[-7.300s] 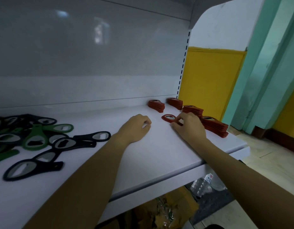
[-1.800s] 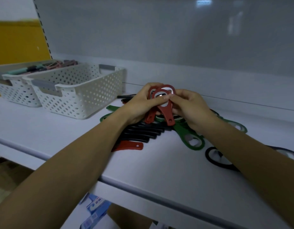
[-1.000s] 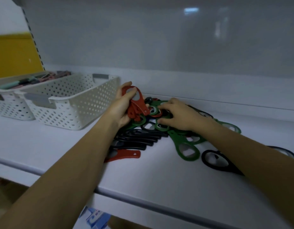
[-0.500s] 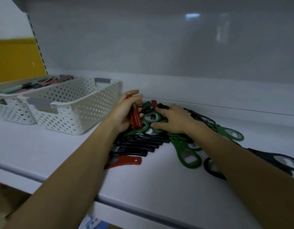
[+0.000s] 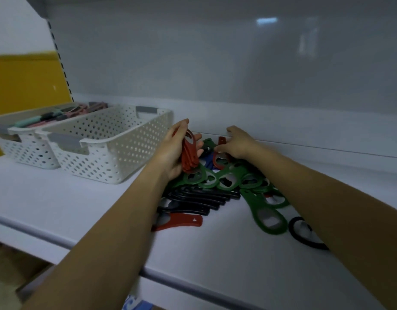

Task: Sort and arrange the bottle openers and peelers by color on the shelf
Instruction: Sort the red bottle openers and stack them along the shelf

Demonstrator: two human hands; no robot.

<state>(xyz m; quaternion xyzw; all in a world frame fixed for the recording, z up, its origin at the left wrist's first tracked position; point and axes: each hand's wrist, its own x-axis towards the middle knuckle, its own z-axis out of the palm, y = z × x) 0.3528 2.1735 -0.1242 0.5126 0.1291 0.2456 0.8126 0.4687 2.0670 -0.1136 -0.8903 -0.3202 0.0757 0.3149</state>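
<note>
Shelf: the white shelf (image 5: pixel 59 198) carried everything, with its grey back panel behind.
Baskets: 2 white perforated baskets (image 5: pixel 117 153) stood side by side at the left. The farther one held pastel-handled tools too blurred to name.
Pile: a mixed heap of bottle openers lay just right of the baskets, with green openers (image 5: pixel 228 179) on top in the middle and black openers (image 5: pixel 199 200) fanned along the near side.
Left hand: the left hand (image 5: pixel 170 153) was curled round a stack of red openers (image 5: pixel 189 153), held on edge above the pile's left side.
Right hand: the right hand (image 5: pixel 236 143) lay palm-down on the back of the pile, fingers bent. Its thumb was at a single red opener (image 5: pixel 218 159), but a closed pinch could not be told.
Key relation: that red opener lay between the 2 hands. Its long axis ran front to back, round head toward the person and handle toward the back panel. The right hand was nearer.
Loose piece: 1 more red opener (image 5: pixel 179 220) lay flat at the pile's near edge, below the left forearm.
</note>
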